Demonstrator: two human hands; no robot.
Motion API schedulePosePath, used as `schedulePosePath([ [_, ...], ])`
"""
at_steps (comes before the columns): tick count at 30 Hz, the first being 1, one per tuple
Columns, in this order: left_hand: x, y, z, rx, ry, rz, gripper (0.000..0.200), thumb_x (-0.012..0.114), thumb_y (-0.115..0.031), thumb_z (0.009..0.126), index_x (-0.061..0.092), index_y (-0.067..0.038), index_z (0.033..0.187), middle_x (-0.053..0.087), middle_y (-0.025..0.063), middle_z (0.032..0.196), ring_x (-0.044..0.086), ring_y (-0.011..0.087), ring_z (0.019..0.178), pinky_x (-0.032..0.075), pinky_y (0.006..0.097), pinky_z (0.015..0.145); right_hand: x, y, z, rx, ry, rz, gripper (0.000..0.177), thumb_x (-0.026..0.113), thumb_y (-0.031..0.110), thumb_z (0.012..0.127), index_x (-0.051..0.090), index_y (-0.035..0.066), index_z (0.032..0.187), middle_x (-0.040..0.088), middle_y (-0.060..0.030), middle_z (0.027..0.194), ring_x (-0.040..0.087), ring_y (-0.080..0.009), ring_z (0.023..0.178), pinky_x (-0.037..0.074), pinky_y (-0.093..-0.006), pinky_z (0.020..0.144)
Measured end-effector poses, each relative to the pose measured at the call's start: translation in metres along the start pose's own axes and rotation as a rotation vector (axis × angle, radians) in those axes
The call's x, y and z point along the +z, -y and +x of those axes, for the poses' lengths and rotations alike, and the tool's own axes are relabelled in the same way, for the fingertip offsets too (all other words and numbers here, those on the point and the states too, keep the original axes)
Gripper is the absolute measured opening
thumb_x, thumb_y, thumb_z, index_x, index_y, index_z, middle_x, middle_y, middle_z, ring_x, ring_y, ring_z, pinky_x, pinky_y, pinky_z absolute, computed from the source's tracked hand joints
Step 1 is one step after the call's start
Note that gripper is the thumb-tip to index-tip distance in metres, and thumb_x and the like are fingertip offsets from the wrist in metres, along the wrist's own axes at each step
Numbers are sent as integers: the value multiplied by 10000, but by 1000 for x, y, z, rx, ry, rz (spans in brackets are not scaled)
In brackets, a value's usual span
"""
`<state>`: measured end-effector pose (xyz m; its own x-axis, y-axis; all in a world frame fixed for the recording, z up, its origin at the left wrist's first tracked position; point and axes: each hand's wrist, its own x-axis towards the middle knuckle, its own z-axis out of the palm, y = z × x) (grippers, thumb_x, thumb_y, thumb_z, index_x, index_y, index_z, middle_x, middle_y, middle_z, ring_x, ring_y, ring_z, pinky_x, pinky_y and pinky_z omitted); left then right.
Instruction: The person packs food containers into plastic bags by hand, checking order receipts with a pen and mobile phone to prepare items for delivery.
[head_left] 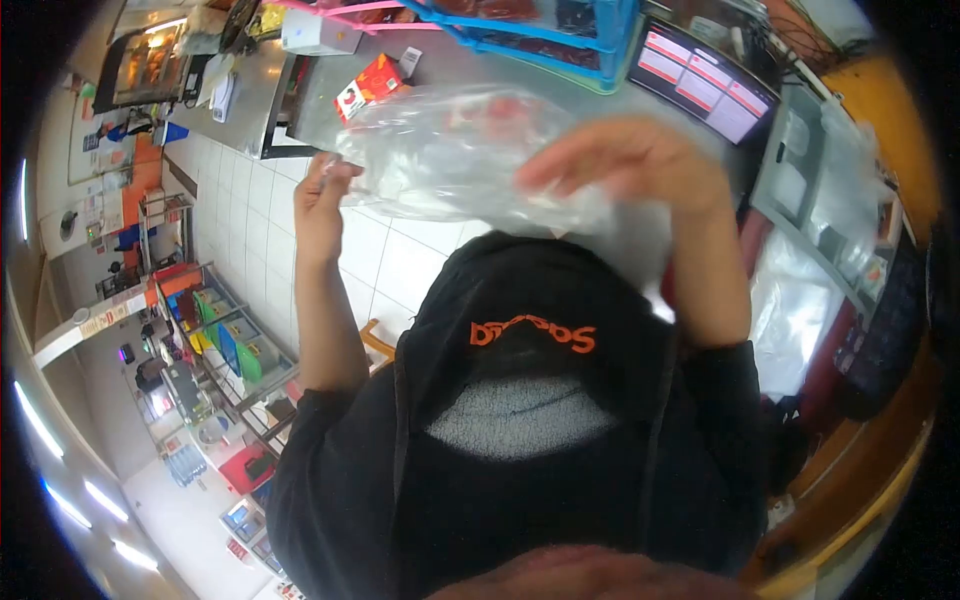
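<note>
A clear plastic bag (410, 165) with red print stretches across in front of me, between my hands and above the black garment I wear. My left hand (325, 185) pinches its left end, thumb and fingertips pressed together on the film. Over the bag's right part hovers my right hand (640, 165), blurred by motion. Its fingers are stretched and slightly curved toward the left. Just behind the bag lies a red and white box (370, 88) on the grey counter (440, 62).
Blue rack trays (600, 45) stand at the back, beside a lit screen (705, 80). Stacks of clear plastic bags (795, 290) lie at right. White floor tiles (255, 200) show at left, with a shelf of coloured folders (235, 345) farther off.
</note>
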<state>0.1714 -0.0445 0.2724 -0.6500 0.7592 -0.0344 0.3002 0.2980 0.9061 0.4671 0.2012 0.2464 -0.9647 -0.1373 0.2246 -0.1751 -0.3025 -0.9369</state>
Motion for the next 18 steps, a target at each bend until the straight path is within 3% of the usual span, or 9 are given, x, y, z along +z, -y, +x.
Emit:
schedulePosePath([
  [2, -36, 28, 10, -36, -118, 15, 144, 584, -173, 922, 664, -55, 906, 606, -17, 840, 465, 68, 772, 353, 231, 749, -36, -25, 20, -354, -328, 285, 387, 583, 167, 909, 525, -3, 1252, 592, -124, 1236, 561, -216, 1131, 428, -349, 991],
  [4, -78, 71, 25, -109, -194, -50, 153, 595, -188, 918, 672, -57, 934, 607, -21, 834, 470, 62, 759, 360, 228, 724, -66, -77, 54, -195, -840, -99, 472, 677, 165, 853, 511, 14, 1268, 598, -129, 1228, 566, -225, 1119, 431, -337, 986],
  [5, -94, 94, 32, -183, -257, -107, 168, 607, -203, 913, 680, -59, 961, 609, -24, 828, 476, 57, 747, 366, 225, 699, -77, -109, 71, -39, -881, -326, 538, 732, 172, 795, 516, 24, 1265, 601, -148, 1217, 569, -242, 1118, 430, -341, 991],
  [6, -106, 116, 41, -186, -257, -116, 168, 607, -203, 913, 680, -59, 961, 609, -24, 828, 476, 57, 747, 366, 225, 699, -84, -142, 89, 119, -912, -555, 606, 787, 180, 738, 522, 34, 1262, 603, -168, 1206, 572, -259, 1116, 428, -346, 995],
  [8, -128, 157, 57, -266, -258, -110, 195, 615, -216, 909, 684, -56, 997, 611, -28, 826, 496, 56, 720, 376, 221, 650, -82, -200, 126, 277, -720, -948, 889, 853, 224, 614, 426, 118, 1386, 487, -208, 1335, 474, -340, 1231, 358, -485, 1057],
  [9, -133, 178, 64, -266, -203, -136, 200, 619, -224, 909, 684, -56, 996, 616, -36, 822, 515, 54, 710, 378, 219, 626, -67, -210, 144, 286, -719, -958, 889, 853, 224, 614, 426, 118, 1386, 487, -208, 1335, 474, -340, 1231, 358, -485, 1057],
  [11, -140, 218, 78, -366, -82, -101, 230, 625, -259, 912, 680, -54, 1002, 628, -28, 821, 541, 63, 734, 393, 222, 646, -31, -220, 177, 717, -565, -1494, 1094, 879, 272, 549, 295, 189, 1470, 377, -223, 1421, 363, -389, 1312, 271, -591, 1081],
  [14, -144, 244, 93, -403, 48, -32, 274, 627, -300, 914, 678, -37, 968, 639, -8, 811, 554, 86, 744, 423, 250, 671, -32, -236, 203, 994, -393, -1504, 1217, 880, 287, 527, 167, 252, 1512, 303, -216, 1452, 287, -412, 1344, 218, -650, 1075],
  [18, -144, 254, 111, -437, 60, -12, 386, 635, -371, 898, 664, 6, 818, 650, 28, 792, 565, 138, 730, 450, 291, 706, -39, -243, 199, 998, -608, -1413, 1171, 852, 279, 552, 183, 233, 1511, 394, -211, 1369, 380, -408, 1284, 274, -584, 1083],
])
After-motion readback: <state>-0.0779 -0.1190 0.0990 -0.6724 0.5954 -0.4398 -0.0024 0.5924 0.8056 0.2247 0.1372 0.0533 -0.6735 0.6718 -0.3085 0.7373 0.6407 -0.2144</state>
